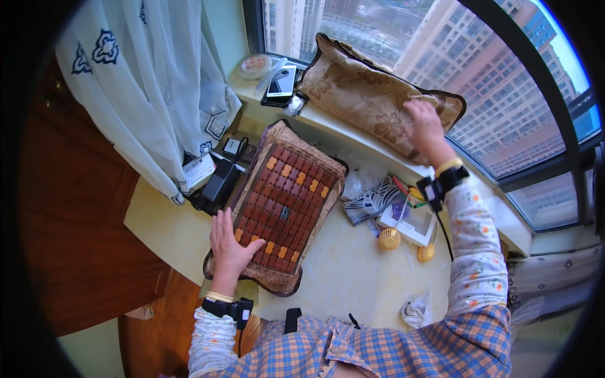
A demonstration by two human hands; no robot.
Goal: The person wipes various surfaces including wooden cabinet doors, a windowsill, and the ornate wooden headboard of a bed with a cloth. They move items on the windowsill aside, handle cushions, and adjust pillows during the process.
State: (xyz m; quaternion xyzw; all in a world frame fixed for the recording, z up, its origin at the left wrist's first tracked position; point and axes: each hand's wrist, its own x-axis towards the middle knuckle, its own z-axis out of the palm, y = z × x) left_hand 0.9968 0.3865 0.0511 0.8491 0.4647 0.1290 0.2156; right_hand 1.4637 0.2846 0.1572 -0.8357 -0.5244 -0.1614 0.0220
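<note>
A pillow faced with brown wooden tiles (295, 208) lies slantwise on the pale tabletop before me, with two rows of orange tiles across it. On its lower left part rests my left hand (232, 245), thumb and fingers apart, not closed around anything. A beige flower-patterned pillow or cover (359, 99) with dark piping lies along the window sill. My right hand (423, 123) touches the right end of this beige piece with slightly curled fingers. Whether those fingers pinch the fabric cannot be made out, since the thumb is hidden.
On the sill sit a smartphone (282, 81) and a tape roll (254, 66). A black adapter (221, 179) and a white carton (199, 172) lie left of the tiled pillow. Right of it are a striped pouch (371, 203), an open white box (413, 226) and a yellow round item (389, 239).
</note>
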